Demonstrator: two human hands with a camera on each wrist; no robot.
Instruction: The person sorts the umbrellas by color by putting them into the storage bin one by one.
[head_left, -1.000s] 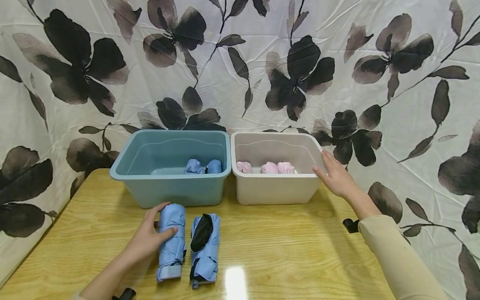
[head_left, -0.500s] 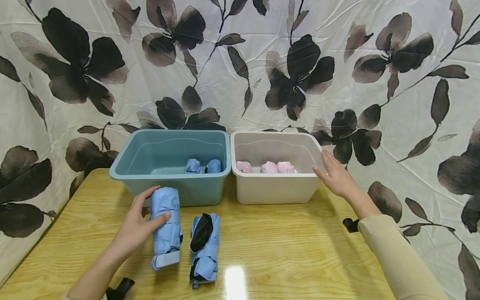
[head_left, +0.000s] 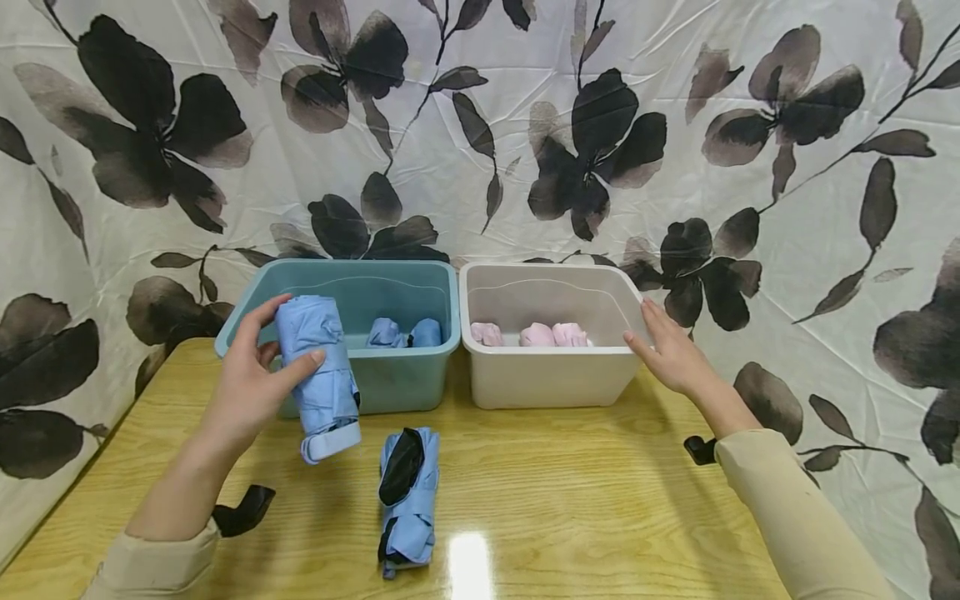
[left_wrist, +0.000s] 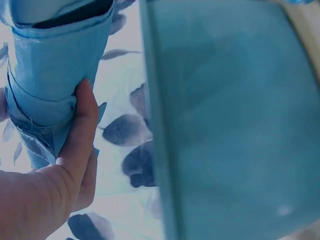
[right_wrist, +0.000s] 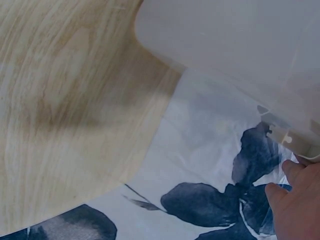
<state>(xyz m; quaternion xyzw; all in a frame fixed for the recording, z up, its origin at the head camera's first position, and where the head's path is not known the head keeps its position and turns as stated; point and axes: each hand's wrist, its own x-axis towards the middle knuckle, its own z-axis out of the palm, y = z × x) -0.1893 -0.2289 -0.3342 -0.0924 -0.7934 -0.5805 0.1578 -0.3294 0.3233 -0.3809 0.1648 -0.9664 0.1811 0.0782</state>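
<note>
My left hand [head_left: 251,375] grips a blue folded umbrella [head_left: 318,375], thumb across its near side, and holds it tilted above the table before the teal bin [head_left: 397,379]. The left wrist view has this rolled umbrella [left_wrist: 55,75] at left, beside the bin's wall [left_wrist: 235,120]. A second blue folded umbrella [head_left: 408,500], with a black patch, lies on the table. My right hand [head_left: 675,354] rests on the right rim of the white bin [head_left: 555,379], fingers fairly straight; the right wrist view shows only part of the hand [right_wrist: 300,205] at that rim.
Two blue rolled bundles [head_left: 405,333] lie in the teal bin's right part. Several pink rolled bundles [head_left: 553,335] are in the white bin. Both bins stand side by side on the wooden table [head_left: 570,500], before a floral cloth [head_left: 480,125].
My left hand has lifted the blue umbrella off the table and carried it up and left toward the teal bin, tilting it. My right hand stays at the white bin's rim.
</note>
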